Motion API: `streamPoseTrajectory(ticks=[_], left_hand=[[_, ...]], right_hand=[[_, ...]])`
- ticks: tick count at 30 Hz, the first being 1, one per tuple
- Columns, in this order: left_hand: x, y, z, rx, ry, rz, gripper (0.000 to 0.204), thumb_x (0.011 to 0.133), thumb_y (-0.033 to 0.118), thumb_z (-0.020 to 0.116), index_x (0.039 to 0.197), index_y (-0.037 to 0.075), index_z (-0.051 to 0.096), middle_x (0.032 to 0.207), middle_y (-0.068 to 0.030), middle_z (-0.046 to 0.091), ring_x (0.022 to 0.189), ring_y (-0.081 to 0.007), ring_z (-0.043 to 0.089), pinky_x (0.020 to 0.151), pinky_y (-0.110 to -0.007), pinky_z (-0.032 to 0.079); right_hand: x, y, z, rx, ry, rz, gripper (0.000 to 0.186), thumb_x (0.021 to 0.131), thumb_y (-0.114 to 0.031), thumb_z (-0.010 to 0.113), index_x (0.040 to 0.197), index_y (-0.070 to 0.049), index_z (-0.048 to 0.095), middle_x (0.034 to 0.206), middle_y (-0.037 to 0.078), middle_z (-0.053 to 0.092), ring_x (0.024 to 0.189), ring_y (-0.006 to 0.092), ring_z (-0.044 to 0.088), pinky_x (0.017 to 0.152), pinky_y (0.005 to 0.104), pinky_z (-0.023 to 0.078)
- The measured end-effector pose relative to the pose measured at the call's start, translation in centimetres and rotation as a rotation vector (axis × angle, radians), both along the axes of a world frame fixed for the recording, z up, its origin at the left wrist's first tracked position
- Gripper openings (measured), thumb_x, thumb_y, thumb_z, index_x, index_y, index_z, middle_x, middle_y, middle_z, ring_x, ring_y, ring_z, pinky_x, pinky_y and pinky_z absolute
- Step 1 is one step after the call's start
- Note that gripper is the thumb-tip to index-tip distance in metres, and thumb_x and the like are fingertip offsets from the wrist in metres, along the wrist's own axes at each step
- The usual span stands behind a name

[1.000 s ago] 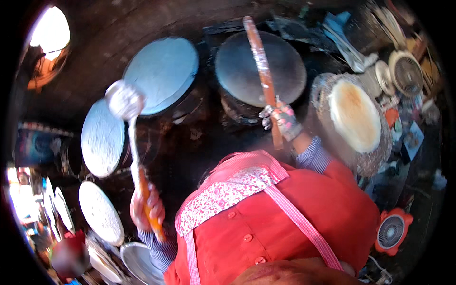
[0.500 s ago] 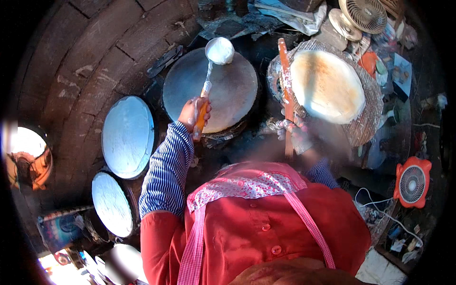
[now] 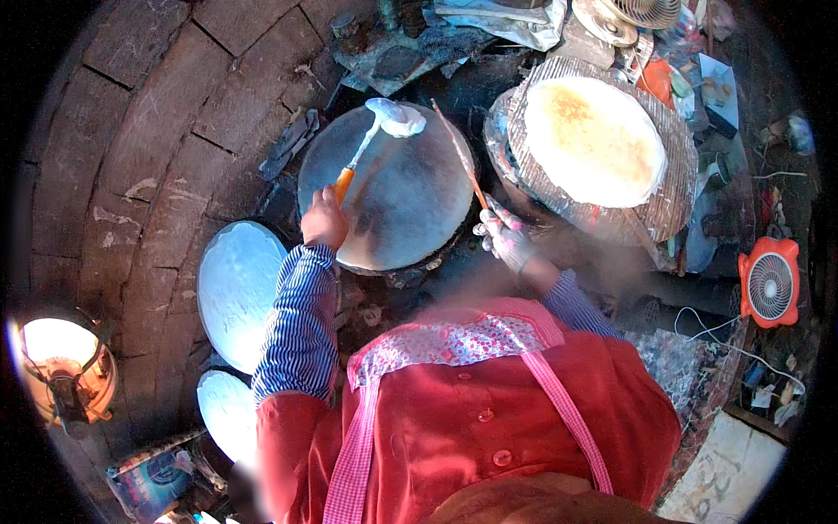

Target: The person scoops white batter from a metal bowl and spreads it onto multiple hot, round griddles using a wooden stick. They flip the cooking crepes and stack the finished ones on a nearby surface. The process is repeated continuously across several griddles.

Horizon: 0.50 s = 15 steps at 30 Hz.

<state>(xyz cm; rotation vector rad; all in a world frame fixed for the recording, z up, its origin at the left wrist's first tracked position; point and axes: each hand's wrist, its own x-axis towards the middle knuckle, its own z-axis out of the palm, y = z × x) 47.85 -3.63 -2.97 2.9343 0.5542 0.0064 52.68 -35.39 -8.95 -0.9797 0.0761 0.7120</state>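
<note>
Dark brown blockwork (image 3: pixel 148 148) curves to the left of one round griddle (image 3: pixel 397 214) before me. I stretch my left arm forward, my left hand (image 3: pixel 324 218) wrapped around one ladle (image 3: pixel 383 108), tipped above the griddle's far part with white batter (image 3: pixel 405 125) beside its bowl. My right hand (image 3: pixel 509 241), forearm angled inward, grips one wooden stick (image 3: pixel 459 150) slanting over the griddle's right edge. Two pale rounds (image 3: pixel 240 293) lie left; one browned round (image 3: pixel 598 140) sits right, on one ribbed board (image 3: pixel 677 205).

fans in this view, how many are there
2: an orange-red fan at the right, and a beige fan at the top right, cut off by the picture's upper edge. More may be hidden among the clutter.
</note>
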Motion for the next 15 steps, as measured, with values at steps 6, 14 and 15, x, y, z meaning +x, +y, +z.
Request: streamPoseTrajectory(ticks=[6, 14, 15], left_hand=[[-0.9, 1.7, -0.5, -0.041, -0.001, 0.055, 0.047, 0.073, 0.013, 0.055, 0.116, 0.004, 0.039, 0.103, -0.0163, 0.05, 0.089, -0.0339, 0.055, 0.071, -0.042, 0.046], [-4.0, 2.3, -3.0, -0.541, -0.362, 0.143, 0.04, 0.07, 0.013, 0.064, 0.105, 0.0, 0.048, 0.094, -0.0216, 0.057, 0.088, -0.0365, 0.055, 0.075, -0.038, 0.045], [-4.4, 1.9, -3.0, -0.604, -0.396, 0.166, 0.04, 0.07, 0.013, 0.064, 0.104, 0.0, 0.048, 0.096, -0.022, 0.056, 0.089, -0.0366, 0.055, 0.075, -0.038, 0.045]], right_hand=[[1.1, 5.3, -0.6, -0.095, 0.157, -0.108, 0.007, 0.087, -0.021, 0.045, 0.091, -0.016, 0.041, 0.06, -0.006, 0.035, 0.048, 0.0072, 0.033, 0.039, 0.0195, 0.028], [2.3, 5.9, -3.2, -0.108, 0.127, 0.057, 0.007, 0.085, -0.012, 0.043, 0.085, -0.01, 0.05, 0.065, -0.004, 0.043, 0.055, 0.0076, 0.042, 0.045, 0.0173, 0.034], [1.6, 6.0, -2.3, -0.256, 0.052, 0.002, 0.003, 0.084, -0.013, 0.046, 0.081, -0.013, 0.049, 0.061, -0.003, 0.042, 0.045, 0.0086, 0.039, 0.036, 0.0201, 0.03]])
